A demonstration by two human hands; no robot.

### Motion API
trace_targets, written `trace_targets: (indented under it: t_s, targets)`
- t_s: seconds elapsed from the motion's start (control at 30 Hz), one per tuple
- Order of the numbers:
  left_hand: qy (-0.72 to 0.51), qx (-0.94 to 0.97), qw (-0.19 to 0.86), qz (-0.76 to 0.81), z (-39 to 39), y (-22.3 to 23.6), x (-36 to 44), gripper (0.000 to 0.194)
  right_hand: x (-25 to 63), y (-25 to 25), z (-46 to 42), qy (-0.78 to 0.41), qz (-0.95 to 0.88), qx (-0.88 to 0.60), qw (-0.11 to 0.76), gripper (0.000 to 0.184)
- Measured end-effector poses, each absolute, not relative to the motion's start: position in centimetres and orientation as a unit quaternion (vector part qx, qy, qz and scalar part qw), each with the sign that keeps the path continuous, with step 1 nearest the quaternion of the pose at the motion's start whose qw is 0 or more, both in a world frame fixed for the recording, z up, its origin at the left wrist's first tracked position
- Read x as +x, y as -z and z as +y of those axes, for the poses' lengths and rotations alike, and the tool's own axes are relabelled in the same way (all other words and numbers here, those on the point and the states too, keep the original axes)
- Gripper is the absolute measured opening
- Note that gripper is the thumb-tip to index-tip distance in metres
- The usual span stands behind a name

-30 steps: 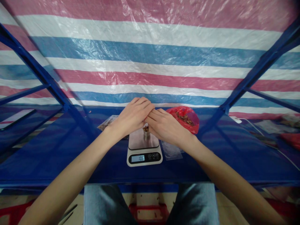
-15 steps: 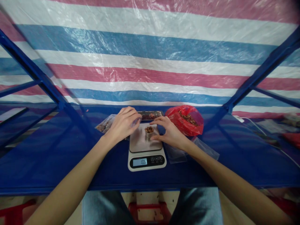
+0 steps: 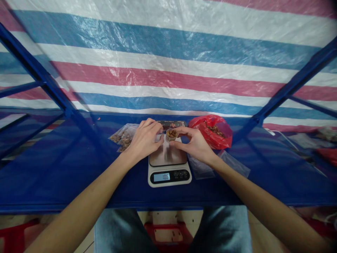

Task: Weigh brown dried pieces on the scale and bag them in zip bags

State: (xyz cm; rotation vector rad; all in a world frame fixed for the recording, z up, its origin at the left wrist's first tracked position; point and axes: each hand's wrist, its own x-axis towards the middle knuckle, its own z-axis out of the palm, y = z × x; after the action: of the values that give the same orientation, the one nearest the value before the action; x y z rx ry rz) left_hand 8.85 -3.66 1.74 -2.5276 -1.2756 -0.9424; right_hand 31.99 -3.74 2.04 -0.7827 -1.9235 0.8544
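My right hand [image 3: 192, 142] grips a small round cup [image 3: 171, 136] between thumb and fingers. Brown dried pieces fill the cup, which appears raised just above the metal plate of a white digital scale [image 3: 168, 156]. The scale's display [image 3: 162, 177] reads 10.6. Left of the cup, my left hand [image 3: 147, 138] is curled round a clear plastic bag [image 3: 158, 136], whose mouth faces the cup; most of the bag is hidden behind the fingers.
Filled clear bags [image 3: 126, 136] lie to the left. A red plastic bag [image 3: 225, 140] of brown pieces stands open at the right, with flat clear bags [image 3: 202, 170] before it. A dark printed packet [image 3: 172, 124] lies behind the scale. Blue frame bars [image 3: 273, 100] slope on both sides.
My right hand has closed on the cup and lifted it from the scale plate, toward the bag in my left hand. The whole view has shifted slightly.
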Motion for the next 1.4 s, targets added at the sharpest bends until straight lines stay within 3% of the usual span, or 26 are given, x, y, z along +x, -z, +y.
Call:
trace_targets:
  t_s: [0.6,0.83,0.93,1.1,1.2,1.3,1.4]
  targets:
    - [0.32,-0.817,0.067,-0.475,-3.8,-2.0,8.8,0.011,30.8,-3.2,-3.7,-0.175,-0.831,-0.314,0.425,0.022]
    - [0.336,-0.796,0.02,-0.504,-4.2,-2.3,9.4,0.012,29.5,-4.3,-3.6,-0.132,-0.87,-0.254,0.402,0.034]
    - [0.363,-0.783,-0.03,-0.504,-4.2,-2.2,9.6,0.013,29.1,-5.0,-3.7,-0.114,-0.881,-0.232,0.396,0.041]
    - [0.461,-0.737,-0.127,-0.477,-3.7,-2.0,9.6,0.008,31.3,-6.1,-3.1,-0.103,-0.843,-0.272,0.453,0.027]
    - [0.534,-0.674,-0.271,-0.432,-3.8,-2.5,9.6,0.009,34.1,-5.6,-1.9,-0.134,-0.8,-0.344,0.474,0.03]
    - [0.581,-0.566,-0.463,-0.359,-4.2,-3.3,9.8,0.024,36.8,-3.8,-0.8,-0.188,-0.809,-0.374,0.413,0.027]
    - [0.586,-0.466,-0.586,-0.31,-4.5,-3.8,9.9,0.034,38.4,-1.7,-0.4,-0.226,-0.819,-0.39,0.355,0.022]
